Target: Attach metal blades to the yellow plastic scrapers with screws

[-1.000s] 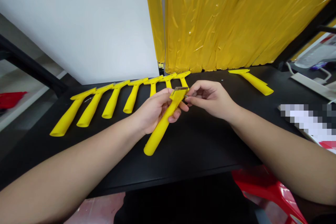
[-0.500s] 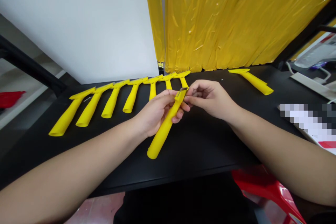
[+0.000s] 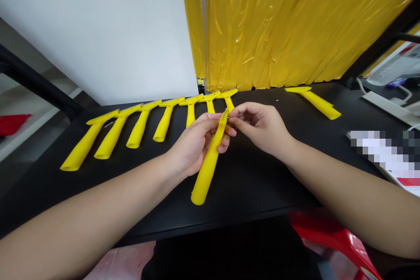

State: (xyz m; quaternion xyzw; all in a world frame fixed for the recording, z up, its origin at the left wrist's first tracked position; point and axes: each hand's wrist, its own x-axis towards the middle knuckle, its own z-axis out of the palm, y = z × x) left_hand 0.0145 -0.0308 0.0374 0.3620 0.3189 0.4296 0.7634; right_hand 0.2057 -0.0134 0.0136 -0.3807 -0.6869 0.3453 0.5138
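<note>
My left hand [image 3: 201, 140] is closed around a yellow scraper [image 3: 208, 170]. Its hollow handle end points down toward me, and its narrow head with a metal edge is turned up. At the side of that head, my right hand [image 3: 257, 122] pinches a small metal piece [image 3: 229, 117] that looks like a screw; the fingertips hide most of it. Behind my left hand, a row of yellow scrapers [image 3: 139, 127] lies on the black table [image 3: 256, 183], handles toward me and heads toward the back. Another yellow scraper [image 3: 320, 104] rests apart at the right.
A tiny metal piece [image 3: 277, 100] lies on the table behind my right hand. A white panel [image 3: 114, 30] and yellow plastic sheeting [image 3: 278, 26] stand along the back edge. At the right are a white tray [image 3: 392, 107] and a partly blurred-out item. Something red [image 3: 337, 236] sits below the front edge.
The scraper in my left hand has turned so that its head shows more edge-on, and its handle end has swung slightly right. My right hand has shifted a little left with it.
</note>
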